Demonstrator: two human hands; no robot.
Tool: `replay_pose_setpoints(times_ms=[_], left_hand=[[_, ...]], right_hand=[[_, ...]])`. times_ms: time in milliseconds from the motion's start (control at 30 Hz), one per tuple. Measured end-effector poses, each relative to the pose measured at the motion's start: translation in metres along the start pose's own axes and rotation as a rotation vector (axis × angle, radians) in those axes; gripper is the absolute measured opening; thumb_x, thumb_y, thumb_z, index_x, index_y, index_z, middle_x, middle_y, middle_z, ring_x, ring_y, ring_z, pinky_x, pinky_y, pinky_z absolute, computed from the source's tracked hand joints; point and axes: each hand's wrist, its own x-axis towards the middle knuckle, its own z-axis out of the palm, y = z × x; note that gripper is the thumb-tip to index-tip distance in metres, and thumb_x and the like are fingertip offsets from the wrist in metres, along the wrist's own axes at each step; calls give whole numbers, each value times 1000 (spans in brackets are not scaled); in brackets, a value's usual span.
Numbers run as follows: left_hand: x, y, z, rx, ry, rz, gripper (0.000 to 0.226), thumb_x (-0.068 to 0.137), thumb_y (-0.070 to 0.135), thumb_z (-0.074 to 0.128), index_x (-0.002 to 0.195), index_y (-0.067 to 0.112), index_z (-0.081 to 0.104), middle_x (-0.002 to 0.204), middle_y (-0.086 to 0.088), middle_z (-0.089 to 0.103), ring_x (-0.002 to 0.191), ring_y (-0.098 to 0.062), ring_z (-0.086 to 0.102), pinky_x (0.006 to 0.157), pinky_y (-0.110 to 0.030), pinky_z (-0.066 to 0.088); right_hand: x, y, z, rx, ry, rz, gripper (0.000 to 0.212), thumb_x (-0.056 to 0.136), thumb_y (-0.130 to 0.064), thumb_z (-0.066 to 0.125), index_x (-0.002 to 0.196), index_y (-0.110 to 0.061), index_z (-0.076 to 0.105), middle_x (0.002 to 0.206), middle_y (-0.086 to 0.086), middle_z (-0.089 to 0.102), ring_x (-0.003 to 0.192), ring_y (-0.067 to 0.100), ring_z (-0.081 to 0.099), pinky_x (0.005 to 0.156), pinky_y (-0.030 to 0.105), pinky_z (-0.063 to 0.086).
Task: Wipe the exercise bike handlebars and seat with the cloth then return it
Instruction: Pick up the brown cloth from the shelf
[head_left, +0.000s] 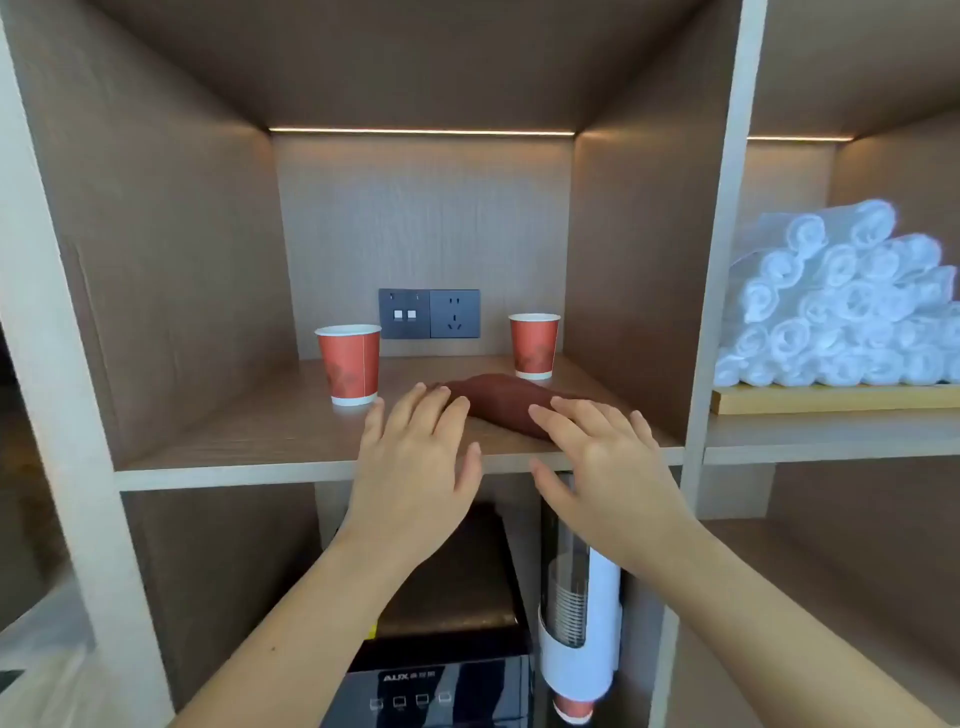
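Cloth: the brown cloth (501, 397) is lying in a folded mound on the shelf (249, 441), right of centre and toward the front edge.
Left hand: the left hand (415, 467) is reaching over the front edge, palm down, its fingers (408, 415) straight and spread, released, their tips lying at the cloth's left end; whether they are touching it I cannot tell.
Right hand: the right hand (608, 467) is reaching in beside it, fingers (556, 431) straight and spread, grasping nothing, covering the cloth's right end.
Cups: one red paper cup (349, 364) is standing upright toward the left side; a second red cup (533, 345) is standing upright near the back right corner, just behind the cloth.
Back wall: a grey socket panel (429, 313) is sitting between the cups.
Neighbouring compartment: rolled white towels (841, 306) are lying stacked on a wooden tray (831, 400).
Below: a cup dispenser (579, 623) is hanging beside a black appliance (447, 686).
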Motion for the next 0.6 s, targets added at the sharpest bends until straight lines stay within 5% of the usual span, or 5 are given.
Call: replay_pose_setpoints(times_ms=[267, 600], left_hand=[[31, -39, 14, -5, 60, 89, 36, 80, 20, 65, 114, 6, 62, 119, -14, 62, 117, -32, 52, 99, -54, 34], [43, -72, 24, -106, 42, 120, 46, 88, 38, 44, 129, 19, 50, 137, -2, 49, 131, -20, 37, 104, -37, 11]], right_hand=[[48, -5, 19, -7, 27, -35, 49, 90, -40, 44, 137, -29, 35, 144, -5, 38, 132, 18, 32, 110, 48, 17], [114, -5, 30, -60, -162, -133, 56, 88, -47, 46, 140, -37, 26, 145, -7, 34, 132, 18, 31, 107, 52, 26]])
